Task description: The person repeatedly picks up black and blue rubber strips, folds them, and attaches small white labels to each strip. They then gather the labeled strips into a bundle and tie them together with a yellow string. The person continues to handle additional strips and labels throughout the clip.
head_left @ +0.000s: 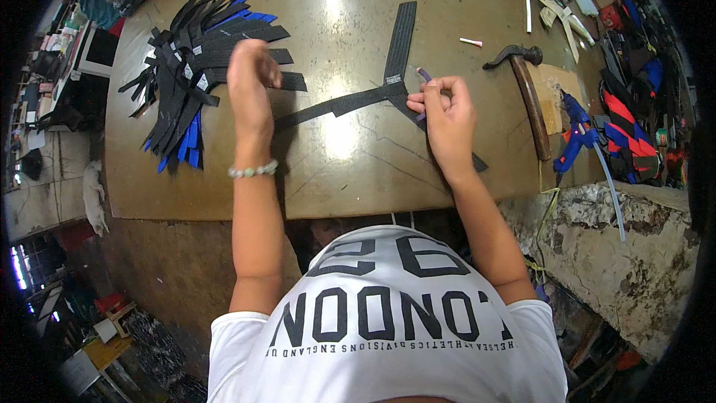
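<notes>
Purple stick (424, 74) in right fingers (454, 89), beside black straps (401, 41)

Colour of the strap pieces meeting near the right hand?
Black: the strap pieces, best seen in the head view.

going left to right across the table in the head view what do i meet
Pile of black and blue strips, far-pointing black strap, right hand, hammer, blue glue gun.
</notes>
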